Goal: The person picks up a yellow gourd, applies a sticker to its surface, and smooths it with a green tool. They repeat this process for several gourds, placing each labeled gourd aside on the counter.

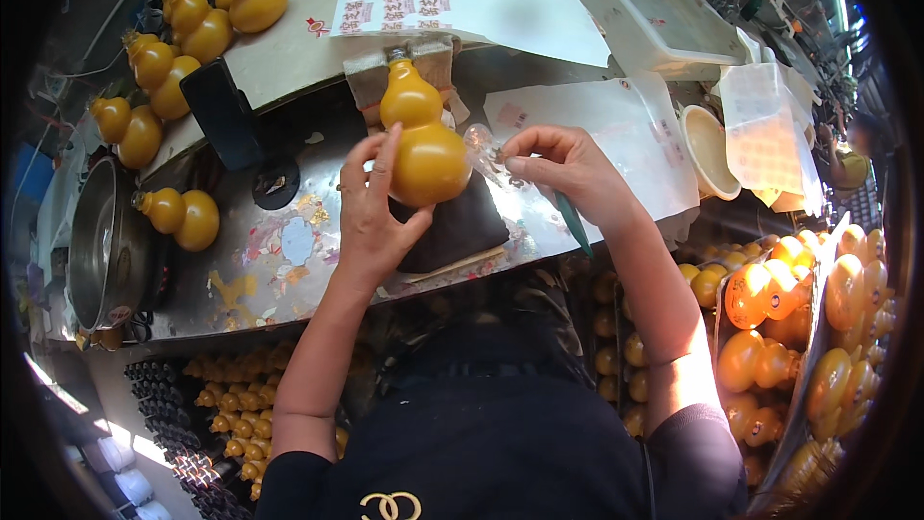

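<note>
A glossy yellow gourd-shaped bottle [428,162] lies with its dark-capped neck pointing away, resting against a cloth-covered stand [371,82] with a dark pad [452,239] under its near end. My left hand [373,202] grips the bottle's wide body from the left, fingers and thumb spread around it. My right hand [568,164] is closed in a pinch on a small piece of clear film [484,149], just right of the bottle. From the same hand a slim green pointed tool [575,224] sticks out toward me; its exact kind cannot be made out.
Sheets of red-printed stickers [462,0] lie at the back, near a translucent plastic tub [654,14]. A phone [219,108] stands on a round base to the left, beside more gourd bottles [183,217] and a metal pan [108,241]. A cream bowl [710,149] sits at right.
</note>
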Demonstrator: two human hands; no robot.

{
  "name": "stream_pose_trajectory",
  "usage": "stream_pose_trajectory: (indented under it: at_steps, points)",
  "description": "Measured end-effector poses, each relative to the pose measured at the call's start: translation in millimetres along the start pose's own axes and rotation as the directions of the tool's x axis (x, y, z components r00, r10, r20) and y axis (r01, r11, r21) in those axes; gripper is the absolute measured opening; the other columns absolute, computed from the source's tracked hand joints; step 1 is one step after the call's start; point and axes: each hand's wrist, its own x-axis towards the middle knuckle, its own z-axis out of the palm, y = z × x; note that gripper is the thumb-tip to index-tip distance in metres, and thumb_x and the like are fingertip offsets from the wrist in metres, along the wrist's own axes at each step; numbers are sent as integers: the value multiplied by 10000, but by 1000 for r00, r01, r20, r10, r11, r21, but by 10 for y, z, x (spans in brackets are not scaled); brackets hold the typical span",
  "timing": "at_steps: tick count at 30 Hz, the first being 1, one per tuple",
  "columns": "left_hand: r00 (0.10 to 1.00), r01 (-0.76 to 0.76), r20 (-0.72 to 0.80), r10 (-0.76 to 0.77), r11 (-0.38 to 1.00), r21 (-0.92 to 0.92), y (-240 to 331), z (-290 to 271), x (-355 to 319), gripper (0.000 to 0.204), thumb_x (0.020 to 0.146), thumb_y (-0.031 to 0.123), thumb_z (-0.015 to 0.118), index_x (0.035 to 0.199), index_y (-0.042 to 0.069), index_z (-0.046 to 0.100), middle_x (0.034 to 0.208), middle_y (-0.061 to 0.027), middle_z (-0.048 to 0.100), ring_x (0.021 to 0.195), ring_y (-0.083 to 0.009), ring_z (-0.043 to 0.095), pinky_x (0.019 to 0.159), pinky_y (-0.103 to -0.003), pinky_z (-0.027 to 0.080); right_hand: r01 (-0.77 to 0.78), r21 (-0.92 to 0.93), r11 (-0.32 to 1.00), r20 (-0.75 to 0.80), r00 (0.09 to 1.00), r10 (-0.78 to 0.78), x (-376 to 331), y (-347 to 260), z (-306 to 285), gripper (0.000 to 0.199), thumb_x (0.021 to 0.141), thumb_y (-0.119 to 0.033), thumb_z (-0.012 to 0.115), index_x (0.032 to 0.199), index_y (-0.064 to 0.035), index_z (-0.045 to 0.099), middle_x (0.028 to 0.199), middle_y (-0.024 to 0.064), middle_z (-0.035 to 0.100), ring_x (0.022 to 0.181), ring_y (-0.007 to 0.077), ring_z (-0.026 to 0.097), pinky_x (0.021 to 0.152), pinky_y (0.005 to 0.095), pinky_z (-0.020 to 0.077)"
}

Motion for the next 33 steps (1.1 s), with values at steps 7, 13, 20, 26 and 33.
stream_pose_trajectory:
  at_steps: [7,13,20,26,33]
  points:
    - [1000,24,6,-23,990,-136,-47,28,17,951,636,87,821,1455,112,337,1342,-154,401,1253,-318,438,1041,-395,396,105,-110,988,232,970,-78,232,-75,120,197,865,-128,677,998,17,672,915,16,664,855,65,591,786,226,478]
    - [980,198,87,-178,880,-432,-176,117,-31,1027,652,123,831,1490,89,239,1345,-152,391,1290,-282,407,1074,-376,361,324,-358,876,307,927,-217,666,38,237,175,833,-97,688,974,-15,625,835,10,636,796,65,577,730,226,479]
    - [875,445,292,-386,406,-798,-145,32,88,711,909,316,652,1457,31,300,1399,-144,421,1274,-220,447,1061,-346,364,365,-417,833,180,931,-318,671,131,232,265,816,-123,734,1024,-47,588,803,-6,575,755,40,539,667,197,445]
    - [858,465,305,-414,370,-804,-212,70,62,687,900,288,677,1438,19,345,1352,-129,473,1224,-181,478,1037,-305,379,46,-115,992,-153,986,-63,471,445,308,617,856,-529,652,1141,17,617,779,3,577,714,65,509,673,200,430]
    - [852,487,335,-403,375,-789,-160,58,39,682,909,270,670,1435,-15,342,1309,-110,512,1193,-161,497,1027,-286,383,49,-124,991,-174,982,-70,512,722,406,617,836,-526,674,1104,29,650,714,-29,532,651,52,452,573,217,364]
